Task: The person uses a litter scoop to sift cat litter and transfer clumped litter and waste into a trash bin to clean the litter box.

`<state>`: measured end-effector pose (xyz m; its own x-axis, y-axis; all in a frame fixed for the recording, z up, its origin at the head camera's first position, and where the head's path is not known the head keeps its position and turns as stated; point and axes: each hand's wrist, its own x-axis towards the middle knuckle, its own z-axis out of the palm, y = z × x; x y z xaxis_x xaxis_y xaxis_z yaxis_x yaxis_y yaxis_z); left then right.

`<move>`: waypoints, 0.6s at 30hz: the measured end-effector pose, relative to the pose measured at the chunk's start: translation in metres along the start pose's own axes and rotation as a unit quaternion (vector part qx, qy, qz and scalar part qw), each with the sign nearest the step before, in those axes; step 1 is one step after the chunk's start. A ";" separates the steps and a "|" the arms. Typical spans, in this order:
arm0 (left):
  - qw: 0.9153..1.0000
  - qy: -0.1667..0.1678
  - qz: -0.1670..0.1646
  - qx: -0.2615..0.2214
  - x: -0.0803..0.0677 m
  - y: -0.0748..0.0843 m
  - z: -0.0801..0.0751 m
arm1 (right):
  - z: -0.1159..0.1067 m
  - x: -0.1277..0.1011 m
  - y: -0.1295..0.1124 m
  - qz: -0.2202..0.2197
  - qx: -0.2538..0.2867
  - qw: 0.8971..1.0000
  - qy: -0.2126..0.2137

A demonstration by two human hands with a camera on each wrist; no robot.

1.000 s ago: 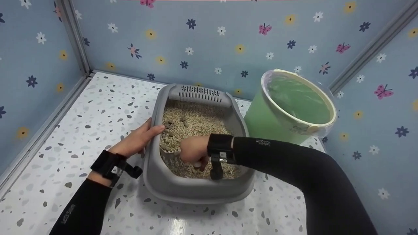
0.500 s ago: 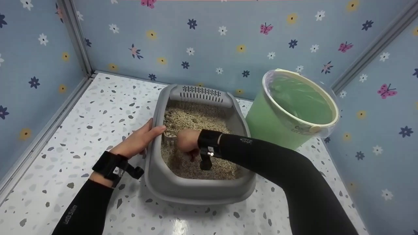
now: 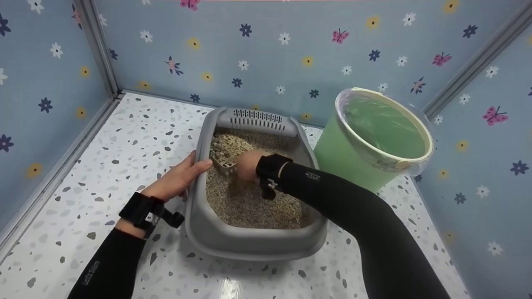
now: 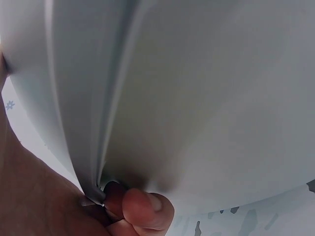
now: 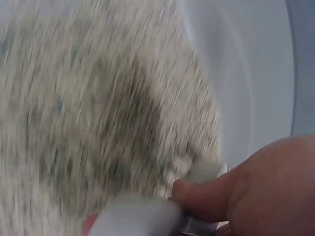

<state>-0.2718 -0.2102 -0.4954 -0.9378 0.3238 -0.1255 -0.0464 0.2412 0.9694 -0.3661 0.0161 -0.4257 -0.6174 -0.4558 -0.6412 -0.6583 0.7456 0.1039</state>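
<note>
While the left hand (image 3: 179, 179) lies over the left rim of the grey litter box (image 3: 199, 232), its fingers reach across the edge and its thumb presses the outer wall from below, as the left wrist view shows; the grip is narrow, clamped on the rim. The right hand (image 3: 248, 165) is inside the box, fingers curled tight round the handle of a pale scoop (image 3: 222, 162). The scoop's long axis runs roughly left to right across the box, its blade pointing towards the left wall and carrying a heap of litter (image 3: 249, 203). The right wrist view is blurred, showing only litter and the handle under the thumb. A green bucket (image 3: 353, 153) stands just beside the box's right wall.
</note>
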 end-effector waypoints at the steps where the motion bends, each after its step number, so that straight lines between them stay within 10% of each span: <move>1: 1.000 0.000 0.000 0.001 0.000 0.000 0.000 | 0.000 0.002 0.006 0.008 -0.009 1.000 0.008; 3: 1.000 0.000 0.002 0.000 -0.001 -0.001 0.001 | 0.000 0.008 0.020 0.051 0.051 0.996 0.045; 11: 1.000 -0.005 0.003 0.001 -0.001 -0.002 0.002 | -0.002 0.039 0.056 0.081 -0.013 0.989 0.124; 18: 1.000 0.001 0.009 -0.004 0.000 -0.003 0.000 | -0.006 0.048 0.072 0.071 0.006 0.990 0.121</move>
<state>-0.2712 -0.2109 -0.4983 -0.9389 0.3269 -0.1078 -0.0323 0.2280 0.9731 -0.4460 0.0451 -0.4440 -0.7895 -0.4483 -0.4191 -0.5532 0.8155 0.1698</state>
